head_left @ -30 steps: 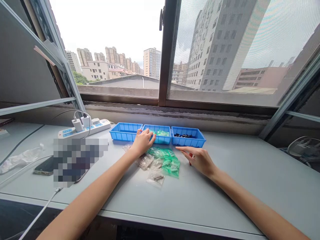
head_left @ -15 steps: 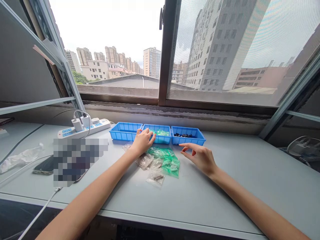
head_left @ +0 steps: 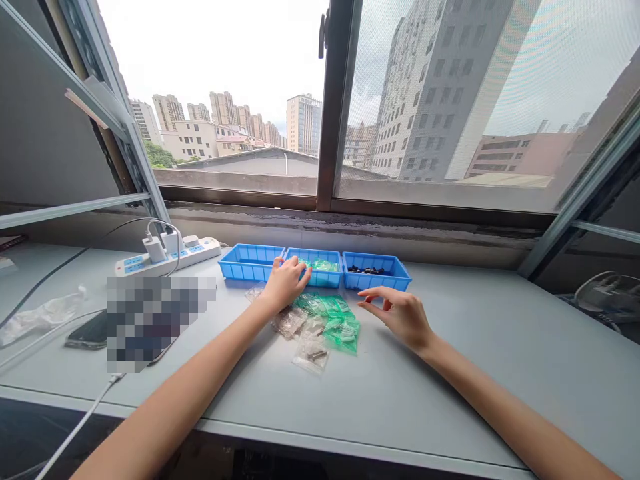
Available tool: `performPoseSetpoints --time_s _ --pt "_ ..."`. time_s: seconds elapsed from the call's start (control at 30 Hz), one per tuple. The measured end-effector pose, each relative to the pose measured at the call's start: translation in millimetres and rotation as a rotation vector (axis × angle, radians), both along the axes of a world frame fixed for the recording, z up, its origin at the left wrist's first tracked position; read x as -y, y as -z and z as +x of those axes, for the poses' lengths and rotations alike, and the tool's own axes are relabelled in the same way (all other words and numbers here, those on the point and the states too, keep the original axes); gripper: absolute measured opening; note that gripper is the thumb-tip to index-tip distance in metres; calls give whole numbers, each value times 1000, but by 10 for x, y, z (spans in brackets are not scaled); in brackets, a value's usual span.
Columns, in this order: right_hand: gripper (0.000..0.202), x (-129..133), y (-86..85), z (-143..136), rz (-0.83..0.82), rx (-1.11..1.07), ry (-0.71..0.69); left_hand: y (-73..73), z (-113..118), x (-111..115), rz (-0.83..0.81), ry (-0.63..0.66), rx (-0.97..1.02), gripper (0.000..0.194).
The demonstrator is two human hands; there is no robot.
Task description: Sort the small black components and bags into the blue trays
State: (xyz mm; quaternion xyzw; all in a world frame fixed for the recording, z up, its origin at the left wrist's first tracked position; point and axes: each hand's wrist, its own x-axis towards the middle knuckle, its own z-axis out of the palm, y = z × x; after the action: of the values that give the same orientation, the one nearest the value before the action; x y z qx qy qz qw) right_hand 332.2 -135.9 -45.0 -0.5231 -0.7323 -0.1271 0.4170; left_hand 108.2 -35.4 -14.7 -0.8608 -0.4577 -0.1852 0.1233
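My left hand (head_left: 286, 285) rests at the front left corner of the middle blue bin (head_left: 327, 281), its fingers apart over the rim; no held thing shows in it. Green bags lie inside that bin. My right hand (head_left: 400, 313) hovers over the table just in front of the right blue bin (head_left: 383, 283), which holds small black parts (head_left: 367, 271). A gap shows between its thumb and forefinger, with nothing visible there; the other fingers are curled. Between my hands lie green plastic bags (head_left: 343, 327) and clear bags of small metal parts (head_left: 313, 353).
The left blue bin (head_left: 250, 270) stands beside the middle one, below the window. To the left are a white power strip (head_left: 200, 252) with chargers, a dark phone (head_left: 89, 332), a crumpled clear bag (head_left: 45, 317) and white cables. Metal frame posts (head_left: 570, 207) flank the table (head_left: 475, 393).
My right hand's thumb and forefinger have shifted slightly to the left, and the gap between them looks a little narrower. The left hand, bins and bags stay in place.
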Motion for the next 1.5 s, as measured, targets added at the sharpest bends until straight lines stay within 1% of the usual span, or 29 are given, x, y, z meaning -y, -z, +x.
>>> performPoseSetpoints --time_s 0.13,0.3,0.8,1.07,1.5 --pt "31 -9 16 15 -6 3 -20 5 -2 -3 2 6 2 34" --pt "22 0 0 10 -18 11 -6 3 0 2 -5 8 23 32" --pt "27 1 11 18 -49 15 24 -3 2 0 -7 -6 -10 33" --pt "24 1 4 29 -85 30 12 -17 20 14 -26 -27 -19 32" --pt "19 15 -13 31 -169 5 -20 -8 4 11 -13 0 -5 34"
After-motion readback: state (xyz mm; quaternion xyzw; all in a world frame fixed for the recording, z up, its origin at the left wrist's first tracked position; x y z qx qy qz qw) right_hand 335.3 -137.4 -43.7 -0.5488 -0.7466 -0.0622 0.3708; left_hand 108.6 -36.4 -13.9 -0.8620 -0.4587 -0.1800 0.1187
